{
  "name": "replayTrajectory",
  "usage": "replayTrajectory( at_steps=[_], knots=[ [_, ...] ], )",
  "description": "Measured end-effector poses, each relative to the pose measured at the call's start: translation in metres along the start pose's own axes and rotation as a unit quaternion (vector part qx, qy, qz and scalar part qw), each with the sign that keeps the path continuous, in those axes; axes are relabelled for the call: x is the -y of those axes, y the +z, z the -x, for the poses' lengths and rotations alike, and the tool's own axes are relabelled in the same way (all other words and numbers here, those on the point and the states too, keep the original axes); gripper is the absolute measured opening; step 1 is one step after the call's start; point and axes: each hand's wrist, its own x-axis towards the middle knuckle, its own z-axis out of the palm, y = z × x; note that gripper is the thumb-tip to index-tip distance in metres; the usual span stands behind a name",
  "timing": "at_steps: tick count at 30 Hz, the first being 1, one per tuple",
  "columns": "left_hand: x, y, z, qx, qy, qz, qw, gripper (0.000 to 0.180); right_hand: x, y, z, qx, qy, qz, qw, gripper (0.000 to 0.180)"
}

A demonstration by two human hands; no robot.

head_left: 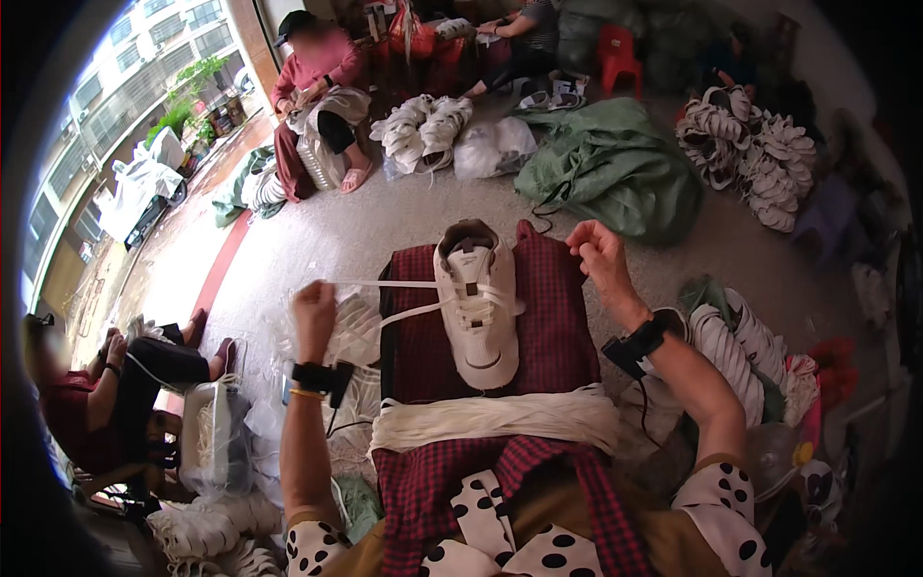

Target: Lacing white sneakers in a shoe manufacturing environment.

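Note:
A white sneaker lies on a red checked cloth over my lap, toe toward me. Flat white laces run through its eyelets. My left hand is closed on one lace end, pulled out taut to the left. My right hand is raised right of the shoe, fingers pinched on the other lace end. A thick bundle of white laces lies across my lap below the shoe. Both wrists wear black bands.
Piles of white shoes lie at my right, at the far right and in the middle distance. A green sack lies ahead. Seated people work at the far left, back and near left.

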Motion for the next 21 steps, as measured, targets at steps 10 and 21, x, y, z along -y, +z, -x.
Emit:
replayTrajectory(
  at_steps=[10,21],
  knots=[
    [0.202,-0.117,0.026,-0.237,-0.385,0.236,0.86,0.018,-0.014,0.021,0.003,0.051,-0.047,0.024,0.997,0.018],
    [0.004,-0.06,0.013,0.174,-0.147,-0.036,0.973,0.033,0.044,0.071,-0.017,0.151,-0.152,0.169,0.962,0.011]
  ],
)
